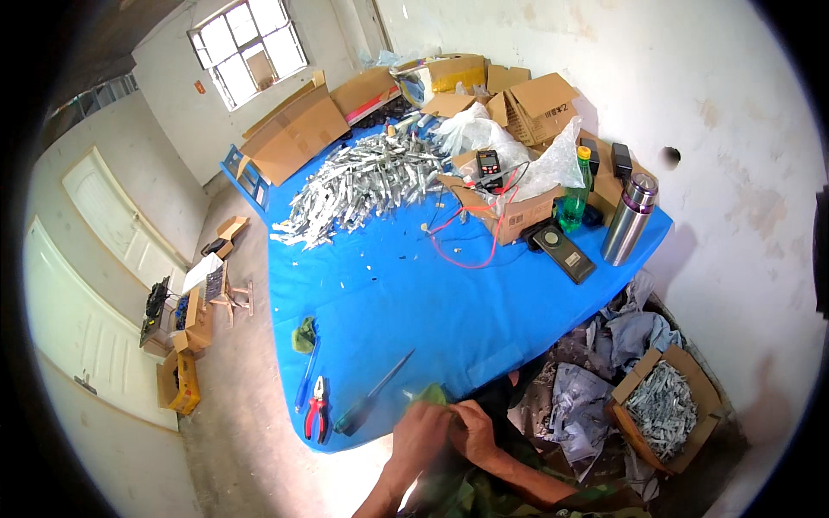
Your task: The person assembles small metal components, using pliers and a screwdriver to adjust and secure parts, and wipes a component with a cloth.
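Close to my body at the table's near edge, my left hand (420, 434) is closed on a small soft green piece (433, 394), which looks like cloth or mesh. My right hand (472, 429) meets it with pinched fingers; what lies between those fingertips is hidden. A screwdriver (374, 394) with a dark green handle lies left of my hands. Beside it are red-handled pliers (317, 411) and a thin blue pen-like tool (307, 375). A crumpled green scrap (304, 335) sits just beyond that tool.
Silvery metal strips (363, 181) are heaped at the back of the blue-covered table (389, 302). To the right stand a multimeter (489, 166) with red leads, a green bottle (577, 194), a steel thermos (630, 220) and a black device (563, 252). A carton of metal pieces (663, 410) stands below, right.
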`<state>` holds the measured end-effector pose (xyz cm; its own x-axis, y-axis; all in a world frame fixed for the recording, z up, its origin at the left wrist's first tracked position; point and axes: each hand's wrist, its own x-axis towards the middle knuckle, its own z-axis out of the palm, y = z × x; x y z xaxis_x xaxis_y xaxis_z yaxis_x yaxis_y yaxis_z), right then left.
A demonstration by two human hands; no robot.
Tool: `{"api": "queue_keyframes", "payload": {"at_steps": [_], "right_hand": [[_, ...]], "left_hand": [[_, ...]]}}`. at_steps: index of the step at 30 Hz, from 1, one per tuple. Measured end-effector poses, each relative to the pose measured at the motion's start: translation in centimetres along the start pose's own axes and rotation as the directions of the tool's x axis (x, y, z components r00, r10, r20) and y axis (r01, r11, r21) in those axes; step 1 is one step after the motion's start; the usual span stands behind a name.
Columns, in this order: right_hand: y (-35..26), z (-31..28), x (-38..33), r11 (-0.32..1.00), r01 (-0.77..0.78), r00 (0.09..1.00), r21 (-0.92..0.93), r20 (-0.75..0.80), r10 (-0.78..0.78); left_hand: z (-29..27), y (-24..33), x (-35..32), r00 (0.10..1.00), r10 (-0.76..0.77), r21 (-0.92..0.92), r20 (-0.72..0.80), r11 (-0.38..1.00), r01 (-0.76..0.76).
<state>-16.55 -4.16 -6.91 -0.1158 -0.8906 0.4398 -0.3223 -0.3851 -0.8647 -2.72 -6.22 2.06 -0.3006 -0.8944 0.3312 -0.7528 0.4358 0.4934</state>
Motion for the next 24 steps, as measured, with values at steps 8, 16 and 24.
{"api": "queue_keyframes", "payload": {"at_steps": [8, 16, 24], "right_hand": [[-0.1, 0.8, -0.1, 0.995, -0.097, 0.995, -0.021, 0.008, 0.098], [-0.5, 1.0, -0.3, 0.979, -0.205, 0.978, 0.001, 0.045, 0.205], [0.5, 1.6, -0.3, 0.866, -0.456, 0.89, 0.207, 0.097, 0.446]], "left_hand": [[-0.2, -2.7, 1.3, 0.993, 0.073, 0.107, -0.091, 0.992, -0.063], [0.5, -4.0, 1.1, 0.983, -0.114, 0.001, -0.141, 0.993, 0.116], [0.6, -4.9, -0.4, 0.978, -0.059, 0.022, -0.201, 0.998, 0.064]]}}
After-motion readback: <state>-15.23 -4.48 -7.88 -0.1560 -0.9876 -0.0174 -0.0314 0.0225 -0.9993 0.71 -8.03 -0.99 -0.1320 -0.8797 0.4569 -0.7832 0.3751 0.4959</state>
